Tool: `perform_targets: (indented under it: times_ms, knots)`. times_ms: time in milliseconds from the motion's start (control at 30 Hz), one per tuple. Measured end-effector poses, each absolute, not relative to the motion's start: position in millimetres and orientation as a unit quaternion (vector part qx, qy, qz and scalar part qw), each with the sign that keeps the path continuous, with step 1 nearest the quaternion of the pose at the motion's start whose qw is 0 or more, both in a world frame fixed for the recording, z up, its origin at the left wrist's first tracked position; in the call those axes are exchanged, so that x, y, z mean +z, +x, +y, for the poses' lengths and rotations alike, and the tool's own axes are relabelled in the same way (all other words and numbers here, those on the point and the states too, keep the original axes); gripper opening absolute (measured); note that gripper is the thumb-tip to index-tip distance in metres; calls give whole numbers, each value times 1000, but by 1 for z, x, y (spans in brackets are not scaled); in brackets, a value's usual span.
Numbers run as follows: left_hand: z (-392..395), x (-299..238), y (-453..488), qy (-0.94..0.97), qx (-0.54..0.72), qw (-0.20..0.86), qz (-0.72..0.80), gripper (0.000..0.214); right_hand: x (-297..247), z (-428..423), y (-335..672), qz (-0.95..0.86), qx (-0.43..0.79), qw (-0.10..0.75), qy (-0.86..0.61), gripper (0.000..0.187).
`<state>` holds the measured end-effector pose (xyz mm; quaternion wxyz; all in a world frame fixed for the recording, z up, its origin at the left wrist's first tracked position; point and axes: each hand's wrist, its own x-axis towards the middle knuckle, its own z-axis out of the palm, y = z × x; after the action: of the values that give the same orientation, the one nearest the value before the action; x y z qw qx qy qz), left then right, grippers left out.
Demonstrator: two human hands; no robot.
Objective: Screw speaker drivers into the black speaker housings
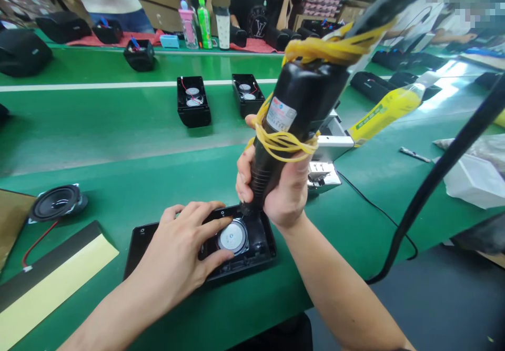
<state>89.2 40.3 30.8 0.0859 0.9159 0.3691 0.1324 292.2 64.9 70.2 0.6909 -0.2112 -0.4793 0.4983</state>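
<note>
My right hand (pixel 284 188) is wrapped around a black electric screwdriver (pixel 300 96) bound with yellow rubber bands (pixel 284 143). The tool tilts, its lower end down at the far right part of an open black speaker housing (pixel 268 246); the bit's tip is hidden. Inside the housing sits a round speaker driver (pixel 232 237), silver magnet facing up. My left hand (pixel 189 240) lies over the housing's left part, thumb and index finger bracketing the driver, with other fingertips at the far rim. A loose speaker driver (pixel 57 202) with a red wire lies to the left.
Two open housings, one left (pixel 193 103) and one right (pixel 248 94), sit on the green bench beyond. A yellow bottle (pixel 384 111), a white tray (pixel 475 182) and a thick black cable (pixel 437 182) are at right. A black-and-yellow strip (pixel 59 282) lies left. People stand across the bench.
</note>
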Motion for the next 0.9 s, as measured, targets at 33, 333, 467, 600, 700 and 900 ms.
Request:
perform_targets:
  times_ms: [33, 333, 467, 600, 700, 900]
  knots:
    - [40, 31, 89, 916, 134, 84, 368, 37, 68, 65, 292, -485, 495, 690, -207, 57]
    - [42, 30, 87, 920, 123, 89, 362, 36, 49, 66, 286, -546, 495, 657, -161, 47]
    - [42, 29, 86, 918, 116, 88, 369, 41, 50, 68, 284, -550, 518, 637, -156, 51]
    - [43, 27, 85, 915, 118, 90, 374, 44, 48, 69, 284, -532, 538, 635, -157, 56]
    - [44, 25, 85, 914, 111, 97, 379, 44, 49, 67, 287, -508, 543, 652, -147, 54]
    - [44, 16, 83, 911, 119, 82, 385, 44, 48, 67, 282, -534, 531, 643, -138, 51]
